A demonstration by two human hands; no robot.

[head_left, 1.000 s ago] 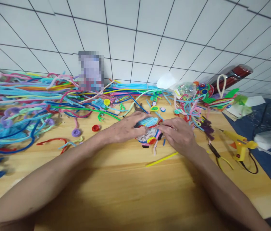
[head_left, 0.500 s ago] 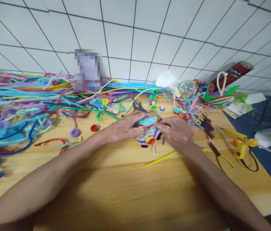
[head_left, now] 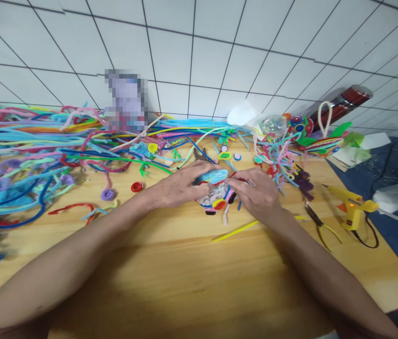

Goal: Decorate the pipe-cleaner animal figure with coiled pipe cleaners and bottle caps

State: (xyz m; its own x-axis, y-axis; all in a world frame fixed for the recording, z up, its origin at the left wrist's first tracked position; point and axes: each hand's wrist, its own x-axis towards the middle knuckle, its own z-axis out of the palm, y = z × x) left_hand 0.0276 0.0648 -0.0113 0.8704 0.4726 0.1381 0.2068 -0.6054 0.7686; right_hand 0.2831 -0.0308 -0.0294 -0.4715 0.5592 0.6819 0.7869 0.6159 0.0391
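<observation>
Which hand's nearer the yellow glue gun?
Right. The right hand is left of the glue gun, at the edge of the craft piece; the left hand, farther left, holds that piece.

No legible lettering, brands, numbers or signs: pixelated past reading on the upright panel (head_left: 127, 101) between ten and eleven o'clock, nothing decipherable on the yellow glue gun (head_left: 354, 209) just past three.

The tabletop (head_left: 185, 282) is smooth, pale wood. Fuzzy, matt pipe cleaners (head_left: 8, 135) crowd its far left corner. Near its right edge, the glue gun (head_left: 352, 209) is smooth plastic, the pliers (head_left: 319, 222) dark metal. By the far right corner, the red cylinder (head_left: 350, 100) looks glossy. The craft piece (head_left: 216, 193) mixes fuzzy blue with crinkled, shiny grey, perhaps foil.
</observation>
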